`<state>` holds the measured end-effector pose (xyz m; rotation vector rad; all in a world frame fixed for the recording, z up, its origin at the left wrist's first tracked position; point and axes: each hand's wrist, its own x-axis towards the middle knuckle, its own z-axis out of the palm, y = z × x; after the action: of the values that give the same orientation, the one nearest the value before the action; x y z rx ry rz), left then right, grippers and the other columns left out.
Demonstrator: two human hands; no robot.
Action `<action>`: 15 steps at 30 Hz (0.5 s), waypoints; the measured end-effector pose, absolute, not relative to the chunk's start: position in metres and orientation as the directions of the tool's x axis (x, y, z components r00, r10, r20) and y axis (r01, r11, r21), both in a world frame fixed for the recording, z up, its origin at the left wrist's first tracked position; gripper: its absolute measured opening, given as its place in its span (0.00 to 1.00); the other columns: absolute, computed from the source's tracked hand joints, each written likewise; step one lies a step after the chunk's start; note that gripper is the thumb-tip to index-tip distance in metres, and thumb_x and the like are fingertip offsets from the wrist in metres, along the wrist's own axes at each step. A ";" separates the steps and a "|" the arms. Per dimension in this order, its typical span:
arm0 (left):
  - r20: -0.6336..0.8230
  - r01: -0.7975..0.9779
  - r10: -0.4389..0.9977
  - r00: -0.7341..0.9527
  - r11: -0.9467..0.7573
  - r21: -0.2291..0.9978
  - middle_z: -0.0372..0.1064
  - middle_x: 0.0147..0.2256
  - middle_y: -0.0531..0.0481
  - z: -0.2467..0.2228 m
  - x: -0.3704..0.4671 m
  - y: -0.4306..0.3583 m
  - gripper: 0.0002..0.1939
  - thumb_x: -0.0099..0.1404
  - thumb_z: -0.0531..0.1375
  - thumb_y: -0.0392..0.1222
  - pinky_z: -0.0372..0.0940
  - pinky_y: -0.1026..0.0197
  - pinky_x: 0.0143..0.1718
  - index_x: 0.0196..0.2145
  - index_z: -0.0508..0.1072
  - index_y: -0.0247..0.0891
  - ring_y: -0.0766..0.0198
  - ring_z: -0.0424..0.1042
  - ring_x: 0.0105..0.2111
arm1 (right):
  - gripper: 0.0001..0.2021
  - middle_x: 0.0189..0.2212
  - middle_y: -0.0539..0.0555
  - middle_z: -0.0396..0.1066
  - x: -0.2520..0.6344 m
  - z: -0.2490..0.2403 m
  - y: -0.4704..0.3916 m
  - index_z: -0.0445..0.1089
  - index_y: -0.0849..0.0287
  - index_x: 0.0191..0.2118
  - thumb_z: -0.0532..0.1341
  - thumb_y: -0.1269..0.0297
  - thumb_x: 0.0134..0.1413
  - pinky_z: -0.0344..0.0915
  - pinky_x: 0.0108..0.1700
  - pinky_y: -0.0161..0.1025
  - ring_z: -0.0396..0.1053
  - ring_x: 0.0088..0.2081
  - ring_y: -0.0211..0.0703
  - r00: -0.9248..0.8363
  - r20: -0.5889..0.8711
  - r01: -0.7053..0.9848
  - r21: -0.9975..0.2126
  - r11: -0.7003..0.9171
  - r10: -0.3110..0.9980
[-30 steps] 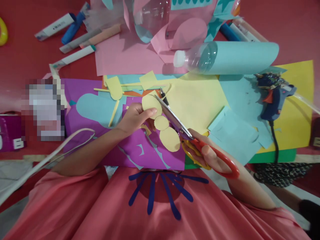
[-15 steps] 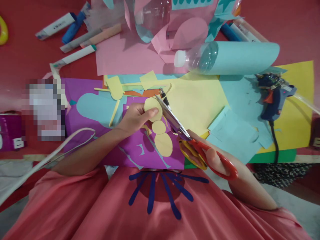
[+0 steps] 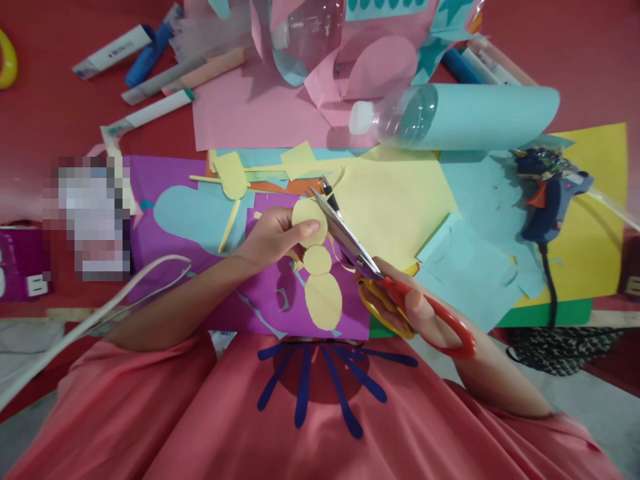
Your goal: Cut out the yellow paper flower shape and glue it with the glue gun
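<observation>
Between the thumb and fingers of my left hand (image 3: 280,237) is a pale yellow paper cutout (image 3: 324,303), a chain of three rounded shapes joined together. The largest round hangs lowest, over the purple paper (image 3: 265,310). My right hand (image 3: 407,300) is closed round the handles of a pair of scissors (image 3: 353,247), one red and one yellow. Their blades point up and left, along the right edge of the cutout's top round. Whether they bite into the paper is hard to tell. A dark pen (image 3: 329,193) lies just beyond the blades.
A bottle wrapped in light blue paper (image 3: 480,117) lies beyond my hands. At right rests a blue glue gun (image 3: 547,207) with a cord. Several markers (image 3: 150,112) lie at far left. Yellow sheets (image 3: 400,200), blue paper (image 3: 195,217) and scraps cover the table. A white cable (image 3: 120,293) crosses at left.
The cutout has turned a little in my left hand: its lowest round has swung down and slightly left, its top round slightly right. The scissors have barely moved.
</observation>
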<state>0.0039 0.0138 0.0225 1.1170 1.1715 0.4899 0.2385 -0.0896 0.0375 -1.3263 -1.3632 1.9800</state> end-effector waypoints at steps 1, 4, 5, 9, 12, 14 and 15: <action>-0.475 0.223 0.799 0.368 0.420 0.880 0.66 0.14 0.54 0.023 0.004 0.014 0.15 0.56 0.61 0.46 0.59 0.70 0.13 0.17 0.66 0.38 0.70 0.66 0.14 | 0.39 0.25 0.49 0.60 0.238 0.039 -0.089 0.68 0.51 0.50 0.44 0.22 0.53 0.57 0.22 0.36 0.59 0.25 0.40 -0.447 -0.479 0.170 -0.875 -0.454 0.756; -0.485 0.217 0.793 0.369 0.434 0.875 0.64 0.14 0.55 0.025 0.004 0.014 0.15 0.55 0.62 0.46 0.58 0.70 0.13 0.17 0.66 0.37 0.71 0.63 0.13 | 0.36 0.24 0.47 0.57 0.235 0.044 -0.085 0.68 0.51 0.47 0.49 0.23 0.52 0.54 0.20 0.35 0.55 0.23 0.37 -0.425 -0.482 0.107 -0.867 -0.487 0.766; -0.490 0.218 0.791 0.367 0.439 0.872 0.64 0.13 0.56 0.025 0.004 0.014 0.15 0.55 0.61 0.46 0.58 0.71 0.13 0.17 0.66 0.37 0.72 0.62 0.13 | 0.36 0.24 0.47 0.57 0.234 0.046 -0.083 0.67 0.51 0.47 0.50 0.23 0.52 0.52 0.20 0.35 0.53 0.22 0.36 -0.433 -0.482 0.091 -0.864 -0.495 0.762; -0.496 0.217 0.796 0.348 0.446 0.868 0.62 0.13 0.57 0.027 0.005 0.014 0.14 0.53 0.61 0.46 0.57 0.71 0.13 0.17 0.67 0.37 0.73 0.60 0.12 | 0.33 0.23 0.45 0.55 0.235 0.052 -0.079 0.66 0.52 0.46 0.53 0.26 0.53 0.46 0.18 0.34 0.47 0.20 0.34 -0.462 -0.475 0.053 -0.858 -0.511 0.749; -0.501 0.213 0.797 0.337 0.454 0.865 0.65 0.15 0.55 0.027 0.006 0.014 0.13 0.52 0.61 0.48 0.57 0.71 0.14 0.18 0.70 0.36 0.73 0.61 0.14 | 0.33 0.22 0.45 0.53 0.236 0.051 -0.079 0.66 0.53 0.44 0.54 0.26 0.53 0.46 0.20 0.34 0.46 0.21 0.35 -0.455 -0.468 0.046 -0.862 -0.505 0.757; -0.506 0.209 0.796 0.333 0.461 0.862 0.67 0.16 0.54 0.028 0.006 0.013 0.14 0.51 0.61 0.49 0.58 0.71 0.15 0.19 0.71 0.35 0.73 0.63 0.15 | 0.34 0.22 0.45 0.53 0.238 0.049 -0.080 0.67 0.53 0.43 0.54 0.24 0.51 0.47 0.20 0.35 0.46 0.22 0.35 -0.434 -0.477 0.051 -0.860 -0.508 0.764; -0.510 0.207 0.794 0.332 0.466 0.860 0.67 0.17 0.54 0.028 0.006 0.013 0.15 0.52 0.61 0.50 0.58 0.71 0.16 0.19 0.71 0.35 0.72 0.63 0.16 | 0.35 0.22 0.45 0.53 0.239 0.048 -0.081 0.67 0.53 0.43 0.54 0.23 0.50 0.47 0.20 0.35 0.46 0.22 0.34 -0.431 -0.487 0.056 -0.855 -0.516 0.760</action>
<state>0.0061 0.0129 0.0285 1.0557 1.2057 0.4944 0.2386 -0.0806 0.0481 -1.3014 -1.1730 1.9940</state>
